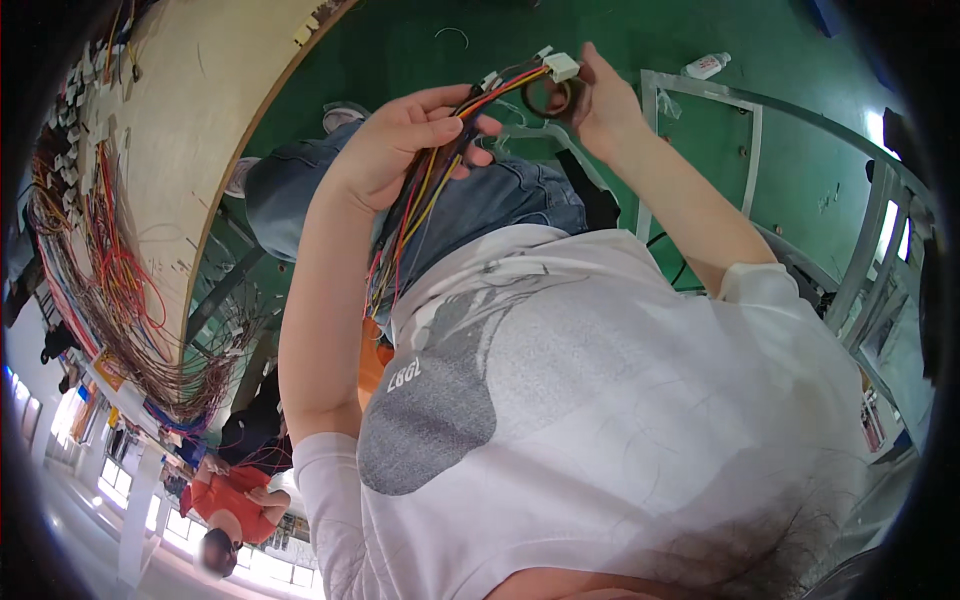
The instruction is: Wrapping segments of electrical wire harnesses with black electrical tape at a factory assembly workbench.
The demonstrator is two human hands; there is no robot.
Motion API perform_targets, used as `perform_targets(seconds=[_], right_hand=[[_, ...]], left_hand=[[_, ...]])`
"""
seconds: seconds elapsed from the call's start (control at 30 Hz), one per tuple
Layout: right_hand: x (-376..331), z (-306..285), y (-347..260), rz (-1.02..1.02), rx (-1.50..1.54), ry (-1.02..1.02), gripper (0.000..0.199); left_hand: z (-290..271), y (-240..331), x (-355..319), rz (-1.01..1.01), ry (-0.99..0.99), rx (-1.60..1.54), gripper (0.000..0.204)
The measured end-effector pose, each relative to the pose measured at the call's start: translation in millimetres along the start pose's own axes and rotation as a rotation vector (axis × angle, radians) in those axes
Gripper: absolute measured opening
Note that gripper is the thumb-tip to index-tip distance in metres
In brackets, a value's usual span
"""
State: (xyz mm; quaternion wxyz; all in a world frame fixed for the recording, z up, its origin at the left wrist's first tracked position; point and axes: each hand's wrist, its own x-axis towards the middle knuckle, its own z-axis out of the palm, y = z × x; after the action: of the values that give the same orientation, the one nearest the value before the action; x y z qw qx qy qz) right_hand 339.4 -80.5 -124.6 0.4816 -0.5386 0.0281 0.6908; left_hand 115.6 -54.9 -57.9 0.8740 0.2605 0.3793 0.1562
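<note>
My left hand [415, 135] is closed round a bundle of coloured wires [430, 190], red, yellow, orange and black among them. The wires hang down over my lap past the wrist. Their upper ends run to the right into a white plug connector [561, 67], with smaller pale connectors close to it. A dark roll of tape [548, 98] is gripped in my right hand [603, 105], just below the white connector. The fingers of this hand are partly hidden behind the roll.
On the left stands a pale wooden table [225, 80] with many wire bundles [115, 250] along its far side. A metal frame [755, 165] and a white bottle [706, 66] are on the green floor at the right. A person in orange [235, 505] is at lower left.
</note>
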Motion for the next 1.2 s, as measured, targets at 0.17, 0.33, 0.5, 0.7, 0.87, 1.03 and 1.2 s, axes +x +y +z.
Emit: perform_targets(seconds=[0.17, 0.33, 0.5, 0.7, 0.87, 1.03, 1.2], right_hand=[[-40.6, 27.8, 18.8, 0.081, -0.072, -0.191, 0.029], [-62.3, 62.4, 29.5, 0.022, -0.51, -0.407, 0.023], [-56.9, 63.0, 35.5, -0.008, -0.574, -0.396, 0.023], [-39.8, 29.3, -12.1, -0.48, -0.608, -0.02, 0.017], [-69.9, 97.3, -36.0, -0.701, -1.093, -0.52, 0.015], [-116.1, 178.7, -11.8, -0.709, -1.14, -0.837, 0.014], [-129.5, 230.3, 48.4, -0.309, -0.752, -1.094, 0.022]], left_hand=[[-0.4, -0.3, -6.4, 0.061, 0.036, -0.006, 0.048], [3.0, -9.3, -4.2, 0.201, 0.208, 0.112, 0.048], [6.5, -11.6, -9.2, 0.24, 0.344, 0.195, 0.047], [-2.2, -36.9, 4.2, 0.436, 0.669, 0.92, 0.03], [41.6, -8.7, -39.4, 0.713, 0.685, 0.958, 0.022], [49.3, 20.2, -129.6, 0.655, 0.849, 0.395, 0.019], [43.7, -3.8, -203.5, 0.813, 0.956, 0.006, 0.01]])
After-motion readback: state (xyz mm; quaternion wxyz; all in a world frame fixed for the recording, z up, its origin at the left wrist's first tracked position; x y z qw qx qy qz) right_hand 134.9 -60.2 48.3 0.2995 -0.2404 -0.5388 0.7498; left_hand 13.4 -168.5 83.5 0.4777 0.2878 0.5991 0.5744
